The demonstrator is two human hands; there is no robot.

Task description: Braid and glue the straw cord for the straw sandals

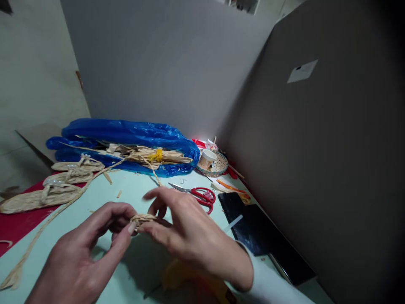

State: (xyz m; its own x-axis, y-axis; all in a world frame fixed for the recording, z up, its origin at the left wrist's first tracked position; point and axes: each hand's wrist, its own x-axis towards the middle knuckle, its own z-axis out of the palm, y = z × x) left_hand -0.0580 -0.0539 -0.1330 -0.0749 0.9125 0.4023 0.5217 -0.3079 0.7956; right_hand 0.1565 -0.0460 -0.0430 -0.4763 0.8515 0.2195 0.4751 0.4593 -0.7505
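A small coiled piece of braided straw (143, 218) is held above the table between both hands. My left hand (84, 247) pinches its left end between thumb and fingers. My right hand (193, 232) grips its right end with the thumb in front; the index finger is raised and slightly blurred. The fingers hide part of the piece. A long straw braid (68, 203) runs from the bundle of dried straw strips (171, 157) down to the lower left, ending in a frayed tip. Red-handled scissors (196, 195) lie partly open just beyond my right hand.
A blue plastic bag (126, 128) surrounds the straw bundle. Three woven straw sandals (41, 197) lie at left on red cloth. At right are a woven basket (223, 162), a paper cup (207, 158) and dark flat objects (253, 232). Grey partitions (164, 63) stand behind and at right.
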